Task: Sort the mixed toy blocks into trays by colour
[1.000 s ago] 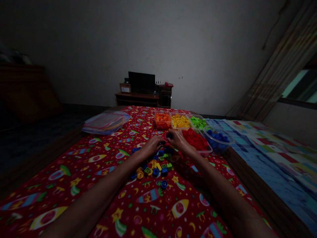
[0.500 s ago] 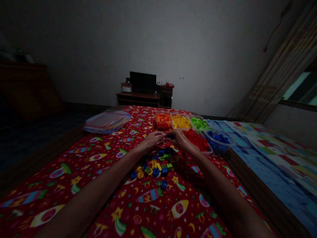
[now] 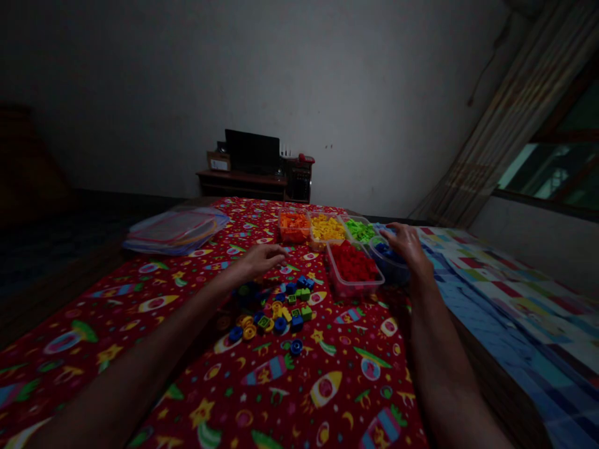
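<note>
My right hand (image 3: 406, 245) is over the round clear tub (image 3: 397, 274) of blue bricks (image 3: 385, 249), its fingers curved and a little apart, with nothing visible in them. My left hand (image 3: 262, 259) hovers over the red patterned cloth, fingers stretched loosely to the right and holding nothing I can see. Below and beyond its wrist lies a loose group of small blocks: blue bricks (image 3: 297, 322), green bricks (image 3: 306, 312), yellow round pieces (image 3: 249, 331). One blue round piece (image 3: 296, 347) lies apart, closer to me.
Clear boxes hold red bricks (image 3: 350, 262), orange bricks (image 3: 294, 226), yellow bricks (image 3: 326, 228) and green bricks (image 3: 359, 231). Stacked lids (image 3: 175, 231) lie at the left. A monitor (image 3: 253, 151) stands on a desk by the wall. Quilted bedding (image 3: 505, 280) lies at the right.
My hands were together above the loose blocks and have parted. The right hand has moved right to the blue tub; the left has drawn back leftward. The view has turned slightly right.
</note>
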Motion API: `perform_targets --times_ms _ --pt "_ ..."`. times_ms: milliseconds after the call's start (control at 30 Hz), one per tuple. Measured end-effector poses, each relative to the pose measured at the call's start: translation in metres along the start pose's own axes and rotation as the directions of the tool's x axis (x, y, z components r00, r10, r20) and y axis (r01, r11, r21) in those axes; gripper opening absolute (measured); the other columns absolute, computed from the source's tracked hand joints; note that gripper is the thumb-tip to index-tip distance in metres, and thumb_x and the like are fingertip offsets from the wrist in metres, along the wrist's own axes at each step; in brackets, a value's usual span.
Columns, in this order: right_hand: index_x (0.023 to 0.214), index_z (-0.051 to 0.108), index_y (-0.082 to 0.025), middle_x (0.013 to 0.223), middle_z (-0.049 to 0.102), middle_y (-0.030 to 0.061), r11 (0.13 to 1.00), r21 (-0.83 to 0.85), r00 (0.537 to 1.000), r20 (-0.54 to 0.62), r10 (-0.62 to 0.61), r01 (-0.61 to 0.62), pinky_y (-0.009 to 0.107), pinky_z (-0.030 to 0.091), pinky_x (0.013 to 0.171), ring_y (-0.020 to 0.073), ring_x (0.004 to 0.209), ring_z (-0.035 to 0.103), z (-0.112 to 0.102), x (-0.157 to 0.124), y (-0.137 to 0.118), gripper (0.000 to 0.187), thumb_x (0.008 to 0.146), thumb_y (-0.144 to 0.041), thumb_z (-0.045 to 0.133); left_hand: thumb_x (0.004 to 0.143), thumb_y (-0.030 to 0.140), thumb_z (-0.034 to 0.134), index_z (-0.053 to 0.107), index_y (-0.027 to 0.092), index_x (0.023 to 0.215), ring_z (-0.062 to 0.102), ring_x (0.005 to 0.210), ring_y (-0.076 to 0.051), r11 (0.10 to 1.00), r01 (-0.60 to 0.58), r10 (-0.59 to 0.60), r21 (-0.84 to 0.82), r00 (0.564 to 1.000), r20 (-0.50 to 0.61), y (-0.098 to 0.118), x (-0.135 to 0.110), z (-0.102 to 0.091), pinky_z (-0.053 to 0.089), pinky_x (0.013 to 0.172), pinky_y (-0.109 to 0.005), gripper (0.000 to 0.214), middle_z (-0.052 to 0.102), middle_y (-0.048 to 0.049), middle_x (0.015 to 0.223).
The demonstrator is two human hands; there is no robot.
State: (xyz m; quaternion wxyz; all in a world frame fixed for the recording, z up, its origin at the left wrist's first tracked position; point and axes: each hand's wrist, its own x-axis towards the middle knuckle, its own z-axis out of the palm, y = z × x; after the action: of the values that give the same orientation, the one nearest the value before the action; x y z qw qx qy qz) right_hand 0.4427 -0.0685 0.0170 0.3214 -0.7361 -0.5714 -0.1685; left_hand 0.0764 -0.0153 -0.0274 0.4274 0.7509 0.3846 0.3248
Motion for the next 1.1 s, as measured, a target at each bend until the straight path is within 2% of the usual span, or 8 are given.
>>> perform_targets --times_ms 100,233,433,633,700,833,1000,1100 --pt "0.092 0.07 -0.014 0.09 0.069 0.0142 0.999 0.027 0.995 -0.09 -0.037 0.039 0.032 0.042 0.076 0.0224 0.083 0.061 -0.008 0.002 -0.025 0.03 0.086 -0.031 0.047 0.061 0.035 0.067 0.07 0.02 0.079 0.065 0.068 -0.018 0.992 -0.063 0.047 0.111 0.988 0.148 0.0 -0.004 0.007 0.048 0.059 -0.022 0.024 0.072 -0.0006 0.073" --pt "0.081 0.07 -0.015 0.078 0.069 0.0095 0.956 0.173 0.967 0.046 -0.25 0.239 0.025 0.038 0.065 0.0162 0.069 0.059 -0.013 -0.009 -0.084 0.027 0.086 -0.024 0.045 0.059 0.023 0.068 0.072 0.022 0.084 0.065 0.071 -0.017 0.954 -0.125 0.02 0.272 0.933 0.36 -0.001 -0.011 0.015 0.047 0.061 -0.02 0.026 0.073 0.0008 0.08" --pt "0.068 0.065 -0.014 0.062 0.061 0.0026 0.822 0.431 0.785 0.326 -0.527 0.372 0.022 0.03 0.054 0.01 0.054 0.048 0.018 -0.057 -0.155 0.024 0.084 -0.021 0.049 0.066 0.02 0.059 0.072 0.02 0.08 0.061 0.068 -0.015 0.861 -0.218 0.072 0.46 0.947 0.313 -0.006 -0.016 0.02 0.043 0.061 -0.02 0.019 0.071 0.0004 0.076" --pt "0.073 0.061 -0.013 0.068 0.061 0.0033 0.68 0.732 0.858 0.319 -0.401 0.045 0.023 0.039 0.059 0.0127 0.063 0.055 0.063 -0.077 -0.162 0.041 0.092 -0.037 0.034 0.072 0.039 0.057 0.071 0.016 0.083 0.059 0.061 -0.015 0.949 -0.048 0.008 0.311 0.991 0.131 -0.012 -0.004 0.006 0.043 0.056 -0.022 0.029 0.07 -0.0007 0.07" --pt "0.076 0.061 -0.013 0.064 0.06 0.0034 0.6 0.788 0.837 0.416 -0.356 -0.136 0.024 0.042 0.059 0.0138 0.061 0.056 0.071 -0.078 -0.159 0.047 0.093 -0.045 0.031 0.071 0.046 0.059 0.071 0.015 0.082 0.06 0.063 -0.016 0.965 -0.034 0.027 0.259 0.999 0.03 -0.01 -0.001 0.005 0.045 0.058 -0.024 0.035 0.069 -0.0014 0.07" --pt "0.085 0.062 -0.014 0.058 0.059 0.0024 0.37 0.788 0.724 0.607 -0.329 -0.493 0.025 0.045 0.055 0.0126 0.052 0.055 0.075 -0.078 -0.158 0.049 0.089 -0.054 0.035 0.071 0.043 0.061 0.07 0.016 0.081 0.061 0.071 -0.017 0.948 -0.094 0.146 0.304 0.978 -0.152 0.003 -0.003 0.019 0.046 0.066 -0.026 0.031 0.069 -0.0023 0.076" --pt "0.07 0.061 -0.013 0.049 0.052 -0.0029 0.318 0.708 0.657 0.705 -0.266 -0.631 0.018 0.037 0.047 0.0064 0.044 0.045 0.073 -0.074 -0.163 0.026 0.081 -0.035 0.052 0.076 0.04 0.062 0.067 0.017 0.088 0.059 0.084 -0.019 0.828 -0.181 0.362 0.531 0.896 -0.258 0.008 -0.009 0.035 0.047 0.076 -0.03 0.027 0.063 -0.0054 0.087" --pt "0.064 0.059 -0.014 0.051 0.052 -0.0037 0.314 0.702 0.68 0.707 -0.193 -0.64 0.016 0.036 0.048 0.0054 0.047 0.045 0.069 -0.069 -0.16 0.013 0.074 -0.021 0.055 0.083 0.036 0.054 0.064 0.015 0.094 0.059 0.085 -0.019 0.822 -0.173 0.369 0.543 0.888 -0.275 -0.003 -0.008 0.04 0.048 0.078 -0.032 0.025 0.062 -0.007 0.09"
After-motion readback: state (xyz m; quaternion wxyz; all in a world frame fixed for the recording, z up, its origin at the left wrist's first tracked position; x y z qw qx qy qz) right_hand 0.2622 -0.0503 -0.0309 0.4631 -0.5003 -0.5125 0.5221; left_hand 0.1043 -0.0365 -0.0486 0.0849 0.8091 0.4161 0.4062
